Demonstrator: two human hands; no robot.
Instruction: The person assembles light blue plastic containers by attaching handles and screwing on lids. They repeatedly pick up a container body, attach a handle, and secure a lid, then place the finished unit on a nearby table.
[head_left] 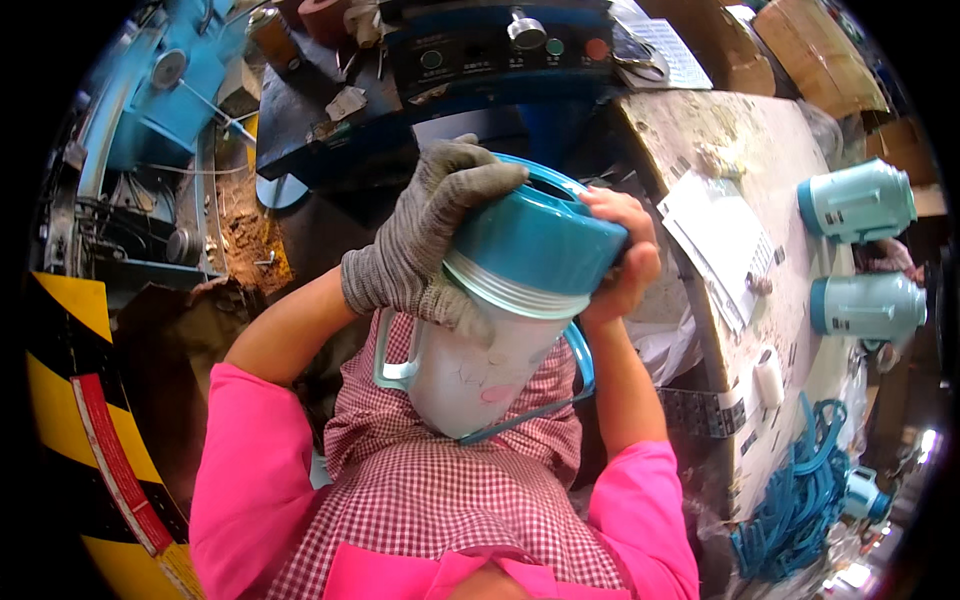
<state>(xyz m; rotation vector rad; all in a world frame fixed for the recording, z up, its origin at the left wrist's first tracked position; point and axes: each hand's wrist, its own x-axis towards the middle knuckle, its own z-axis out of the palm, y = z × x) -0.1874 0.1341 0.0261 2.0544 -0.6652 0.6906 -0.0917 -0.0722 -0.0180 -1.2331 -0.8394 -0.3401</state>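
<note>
Against my checked apron I have a pale thermos jug (470,370) with a faint printed pattern, a light side handle (395,350) and a blue carrying handle (540,405) hanging beside it. Its wide teal collar (535,240) faces up and away from me, above ridged pale rings. My left hand (430,235), in a grey knit glove, grips the collar and upper body from the left. Bare, my right hand (622,250) is closed around the collar's right side, fingers over its rim. Part of the top opening shows between the hands.
Ahead stands a dark machine with a button panel (500,50). On the worktable (650,130) to the right lie papers (715,240), two thermos jugs (860,200) and a heap of blue handles (800,490). Blue machinery (180,110) and a yellow-black striped panel (70,360) flank my left.
</note>
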